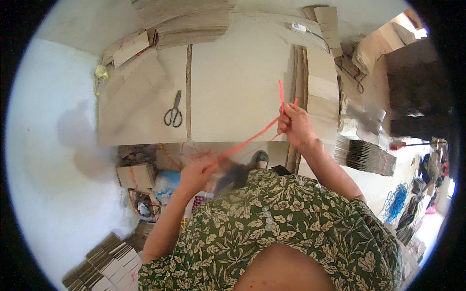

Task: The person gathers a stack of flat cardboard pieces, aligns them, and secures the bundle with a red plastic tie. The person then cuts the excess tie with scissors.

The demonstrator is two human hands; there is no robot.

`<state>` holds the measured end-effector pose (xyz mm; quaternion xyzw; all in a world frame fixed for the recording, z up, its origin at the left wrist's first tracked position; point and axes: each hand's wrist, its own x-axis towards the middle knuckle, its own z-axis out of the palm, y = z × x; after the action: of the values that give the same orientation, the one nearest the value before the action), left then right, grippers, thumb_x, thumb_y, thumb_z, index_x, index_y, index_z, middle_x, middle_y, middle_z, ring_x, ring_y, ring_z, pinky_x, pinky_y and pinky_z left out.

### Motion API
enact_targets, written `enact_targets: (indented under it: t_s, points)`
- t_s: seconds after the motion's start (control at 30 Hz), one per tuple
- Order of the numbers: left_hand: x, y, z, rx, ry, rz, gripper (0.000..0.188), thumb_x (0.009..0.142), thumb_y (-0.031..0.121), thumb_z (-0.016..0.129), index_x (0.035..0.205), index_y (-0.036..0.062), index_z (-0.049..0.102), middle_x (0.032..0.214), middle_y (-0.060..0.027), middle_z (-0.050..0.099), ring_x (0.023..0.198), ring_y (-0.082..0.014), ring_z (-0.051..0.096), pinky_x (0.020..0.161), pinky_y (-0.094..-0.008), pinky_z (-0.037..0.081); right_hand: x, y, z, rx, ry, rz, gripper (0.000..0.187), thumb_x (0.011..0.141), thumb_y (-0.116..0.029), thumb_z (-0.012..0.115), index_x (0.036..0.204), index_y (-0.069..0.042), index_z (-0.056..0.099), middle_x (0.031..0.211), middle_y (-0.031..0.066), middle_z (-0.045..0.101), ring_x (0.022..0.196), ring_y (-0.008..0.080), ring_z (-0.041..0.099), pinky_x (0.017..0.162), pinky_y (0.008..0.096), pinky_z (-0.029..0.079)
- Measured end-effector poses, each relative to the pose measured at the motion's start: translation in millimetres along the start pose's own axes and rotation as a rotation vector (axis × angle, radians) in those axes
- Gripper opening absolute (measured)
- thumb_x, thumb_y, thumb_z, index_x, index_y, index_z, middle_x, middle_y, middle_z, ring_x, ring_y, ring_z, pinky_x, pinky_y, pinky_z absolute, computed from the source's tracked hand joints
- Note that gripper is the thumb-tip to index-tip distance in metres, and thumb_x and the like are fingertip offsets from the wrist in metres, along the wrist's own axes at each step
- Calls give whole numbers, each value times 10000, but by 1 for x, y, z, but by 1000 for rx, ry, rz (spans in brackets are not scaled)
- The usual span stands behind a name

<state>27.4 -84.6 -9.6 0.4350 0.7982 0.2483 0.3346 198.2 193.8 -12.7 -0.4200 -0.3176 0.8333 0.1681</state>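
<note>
A red plastic strapping cord (250, 139) stretches slantwise between my two hands, above the near edge of the work table. My right hand (295, 124) is closed on its upper part, with two loose ends sticking up past the fingers. Lower and to the left, my left hand (195, 175) is closed around the other part of the cord, slightly blurred. A second thin strand hangs from beneath my right hand. Black-handled scissors (174, 110) lie on the cardboard-covered table (233, 87), left of the cord, touched by neither hand.
Stacks of flat cardboard (194, 24) sit at the table's far side, with more cardboard pieces (323, 87) along its right. A white power strip (298, 27) lies at the back. Bundled cardboard (371, 157) stands at the right, a blue cord heap (396, 201) beyond it. Cardboard stacks (109, 266) occupy the lower left.
</note>
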Motion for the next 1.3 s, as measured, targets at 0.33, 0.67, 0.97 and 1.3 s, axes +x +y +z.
enact_targets:
  t_s: [0.33, 0.67, 0.97, 1.3]
  points:
    - [7, -37, -72, -312, -36, -375, 291, 896, 273, 623, 815, -1, 677, 627, 18, 553, 579, -67, 485, 515, -252, 418, 70, -47, -40, 158, 115, -84, 183, 986, -240, 477, 840, -130, 486, 606, -61, 353, 490, 67, 299, 437, 235, 229]
    - [18, -222, -215, 110, 26, -500, 251, 853, 219, 607, 779, -18, 646, 617, -10, 536, 622, -102, 488, 563, -309, 410, 142, -83, -158, 156, 500, -235, 199, 970, -237, 524, 820, -106, 515, 584, -47, 335, 455, 86, 284, 416, 259, 210]
    - [42, -394, -409, 421, 254, -269, 197, 775, 116, 625, 654, -28, 566, 561, -98, 471, 558, -133, 422, 508, -339, 375, 220, -42, -265, -442, 682, -147, 66, 896, -170, 570, 867, -111, 578, 720, 6, 525, 604, 136, 470, 513, 303, 416]
    - [248, -331, -402, 906, 78, -219, 222, 867, 220, 590, 806, 6, 590, 710, -185, 596, 642, -324, 562, 599, -419, 441, 261, -22, -228, -138, 769, -171, 131, 925, -211, 569, 943, -98, 632, 657, 19, 544, 556, 193, 536, 507, 309, 446]
